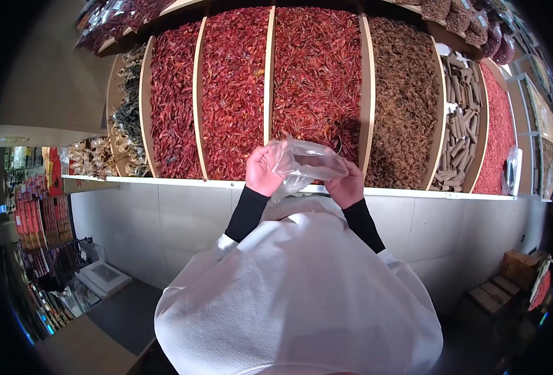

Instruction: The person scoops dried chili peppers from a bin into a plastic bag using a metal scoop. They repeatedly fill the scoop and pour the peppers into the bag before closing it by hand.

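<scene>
Between my two hands a clear plastic bag point(311, 164) is stretched out, its mouth spread wide. My left hand point(264, 170) grips the bag's left side, and my right hand point(346, 184) pinches its right side. Both are held in front of the bins' white front ledge point(407, 192). Just beyond the bag lies a bin of dried red chilies point(317, 75), partly shaded on its right. More dried red chilies point(236, 87) fill the bin to its left. The bag looks crumpled below, and I make out nothing inside it.
Wooden dividers point(269, 69) separate the bins. To the right are brown dried spice pieces point(404, 100), rolled bark sticks point(460, 137) and small pinkish-red pieces point(496, 131). Packed bags point(457, 15) hang above at right. Boxes point(493, 294) stand low at right; a scale-like white device point(103, 275) sits at left.
</scene>
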### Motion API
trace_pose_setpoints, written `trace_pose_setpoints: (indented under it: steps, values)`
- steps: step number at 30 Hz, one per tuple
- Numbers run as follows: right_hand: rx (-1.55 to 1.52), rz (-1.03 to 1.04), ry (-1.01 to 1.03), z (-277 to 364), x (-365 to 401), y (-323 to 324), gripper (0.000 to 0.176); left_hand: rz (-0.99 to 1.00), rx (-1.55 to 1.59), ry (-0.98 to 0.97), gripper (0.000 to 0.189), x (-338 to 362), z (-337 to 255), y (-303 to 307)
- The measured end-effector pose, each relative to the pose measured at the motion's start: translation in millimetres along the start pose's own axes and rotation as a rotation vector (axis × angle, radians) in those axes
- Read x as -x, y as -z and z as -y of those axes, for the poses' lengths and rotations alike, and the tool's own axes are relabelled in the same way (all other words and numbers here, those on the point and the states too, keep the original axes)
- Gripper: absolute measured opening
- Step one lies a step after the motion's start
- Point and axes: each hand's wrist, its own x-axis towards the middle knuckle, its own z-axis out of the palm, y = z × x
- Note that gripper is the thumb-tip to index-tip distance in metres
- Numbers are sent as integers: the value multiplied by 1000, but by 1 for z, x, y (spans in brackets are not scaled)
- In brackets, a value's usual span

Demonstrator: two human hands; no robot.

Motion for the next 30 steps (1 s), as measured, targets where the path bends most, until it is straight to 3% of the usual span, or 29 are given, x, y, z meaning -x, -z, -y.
trace_pose_setpoints:
  steps: [3,8,10,12,15,16,17,18,20,21,24,26,27,30]
  values:
    - [54,-71,39,-12,0,-20,31,-163,-15,-118,19,1,8,-8]
    - [223,-260,90,3,-4,18,28,-52,-24,-154,21,10,10,-3]
    - [1233,-544,253,23,3,76,19,-114,-61,-201,19,18,4,0]
    - [1339,-573,276,25,13,112,19,-143,-50,-217,20,23,-2,-1]
    - [1651,-652,356,18,31,142,19,-26,-55,-211,22,30,-13,11]
    - [1754,-678,387,15,32,143,19,-156,-66,-228,22,33,-14,3]
    - [1444,-723,212,13,29,143,24,-285,-77,-244,23,35,-15,-2]
    - [1448,-724,211,12,23,142,24,-285,-72,-245,23,37,-18,2]
    - [722,-629,-14,10,8,139,34,-197,-55,-247,25,42,-24,12]
    - [724,-631,-15,9,2,137,34,-197,-52,-247,25,44,-27,13]
    - [349,-329,-160,3,-18,129,33,-135,-5,-238,27,51,-37,15]
    - [338,-386,-155,-7,-26,123,33,-147,8,-221,28,56,-45,13]
    - [435,-394,-131,-10,-27,123,33,-263,-18,-226,30,57,-48,9]
    - [654,-529,-73,-22,-34,125,34,-288,-60,-168,31,69,-61,20]
